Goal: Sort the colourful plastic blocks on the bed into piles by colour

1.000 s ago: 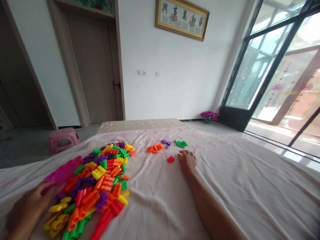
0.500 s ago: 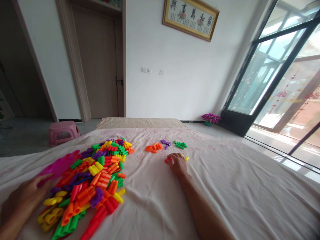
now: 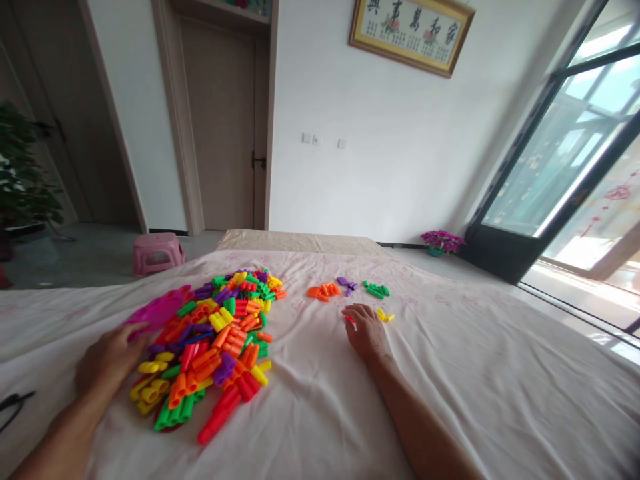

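At the left, my left hand (image 3: 113, 353) rests with its fingertips at the near edge of a flat magenta plastic piece (image 3: 157, 312); whether they grip it is hidden. Right beside it lies a heap of tube-shaped plastic building pieces (image 3: 215, 340) in red, orange, yellow, green and purple. My right hand (image 3: 367, 331) is low over the cloth, fingers curled down over red pieces (image 3: 351, 321), which they partly cover. Just right of those fingers are yellow pieces (image 3: 385, 315). Beyond the hand sit small groups of orange pieces (image 3: 324, 291), purple pieces (image 3: 347, 285) and green pieces (image 3: 376, 289).
A pale, wrinkled cloth (image 3: 310, 400) covers the surface. A black cord-like thing (image 3: 17, 400) lies at the left edge. Farther off stand a pink stool (image 3: 159, 253), a potted plant (image 3: 25, 173), purple flowers (image 3: 443, 241) and a glass door (image 3: 540, 173).
The whole view has swung left, so everything appears farther right. My right hand has drawn slightly away from the yellow pieces, which show more fully. My left hand stays by the magenta piece.
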The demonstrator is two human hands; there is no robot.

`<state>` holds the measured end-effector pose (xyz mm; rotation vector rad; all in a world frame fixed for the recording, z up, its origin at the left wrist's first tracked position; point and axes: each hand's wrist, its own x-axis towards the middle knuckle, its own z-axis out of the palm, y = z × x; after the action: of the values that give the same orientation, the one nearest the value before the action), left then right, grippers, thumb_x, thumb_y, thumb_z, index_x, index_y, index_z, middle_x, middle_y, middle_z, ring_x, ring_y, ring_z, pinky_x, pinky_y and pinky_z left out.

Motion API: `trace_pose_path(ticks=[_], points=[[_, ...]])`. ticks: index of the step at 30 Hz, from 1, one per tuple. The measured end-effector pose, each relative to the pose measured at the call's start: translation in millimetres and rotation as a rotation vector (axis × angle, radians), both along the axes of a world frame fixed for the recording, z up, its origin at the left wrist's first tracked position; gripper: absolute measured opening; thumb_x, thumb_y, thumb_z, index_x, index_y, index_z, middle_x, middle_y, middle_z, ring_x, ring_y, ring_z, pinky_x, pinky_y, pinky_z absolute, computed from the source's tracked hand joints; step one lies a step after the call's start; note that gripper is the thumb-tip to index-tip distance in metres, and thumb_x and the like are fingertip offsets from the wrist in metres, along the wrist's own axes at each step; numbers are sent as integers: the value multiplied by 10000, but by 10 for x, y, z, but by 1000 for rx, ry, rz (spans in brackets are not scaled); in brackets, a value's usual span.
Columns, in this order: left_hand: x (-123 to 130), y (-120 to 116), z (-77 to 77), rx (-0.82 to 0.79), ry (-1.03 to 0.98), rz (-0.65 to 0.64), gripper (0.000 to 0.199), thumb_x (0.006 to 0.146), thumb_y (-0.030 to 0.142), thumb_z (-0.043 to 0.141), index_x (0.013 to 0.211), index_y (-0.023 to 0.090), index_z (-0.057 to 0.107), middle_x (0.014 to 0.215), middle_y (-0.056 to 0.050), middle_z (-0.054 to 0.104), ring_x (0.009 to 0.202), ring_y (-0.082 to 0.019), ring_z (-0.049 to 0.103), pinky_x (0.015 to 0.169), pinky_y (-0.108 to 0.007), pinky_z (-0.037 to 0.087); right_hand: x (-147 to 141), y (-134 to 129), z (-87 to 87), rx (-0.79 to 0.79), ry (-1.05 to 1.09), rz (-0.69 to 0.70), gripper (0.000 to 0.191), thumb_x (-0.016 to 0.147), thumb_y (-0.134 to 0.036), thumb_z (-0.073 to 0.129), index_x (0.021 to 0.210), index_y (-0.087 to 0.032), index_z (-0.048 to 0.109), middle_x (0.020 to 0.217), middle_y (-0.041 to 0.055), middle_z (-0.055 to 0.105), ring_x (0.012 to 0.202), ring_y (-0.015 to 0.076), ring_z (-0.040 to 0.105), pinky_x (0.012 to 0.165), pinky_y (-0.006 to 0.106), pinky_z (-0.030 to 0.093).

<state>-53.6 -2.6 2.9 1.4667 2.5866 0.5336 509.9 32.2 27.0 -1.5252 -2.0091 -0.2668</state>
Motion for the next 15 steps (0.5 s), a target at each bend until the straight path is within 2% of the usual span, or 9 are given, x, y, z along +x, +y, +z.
trace_pose_path(ticks=[4,10,15], points=[[28,21,40,21,-26,1,640,907,591,324,1341,224,618,1299,-163,643,1035,-354,637,812,-409,460,-220,2,13,9,-5,129,265,902,-133,562,1068,-227,745,1130,83,725,1105,251,587,972,395,427],[-35,63,-2,49,-23,-20,610,909,567,340,1319,219,629,1302,-177,636,1055,-368,638,814,-434,467,-1026,-45,123,-166,-3,400,172,919,-227,624,1047,-227,739,1050,72,732,1015,216,616,928,352,448],[-79,77,-80,92,-22,-43,617,889,603,362,1292,228,643,1303,-174,642,1050,-389,642,818,-458,478,-1558,-25,124,-238,-51,547,223,899,-339,667,1089,-250,742,1064,56,736,1033,216,621,931,323,438]])
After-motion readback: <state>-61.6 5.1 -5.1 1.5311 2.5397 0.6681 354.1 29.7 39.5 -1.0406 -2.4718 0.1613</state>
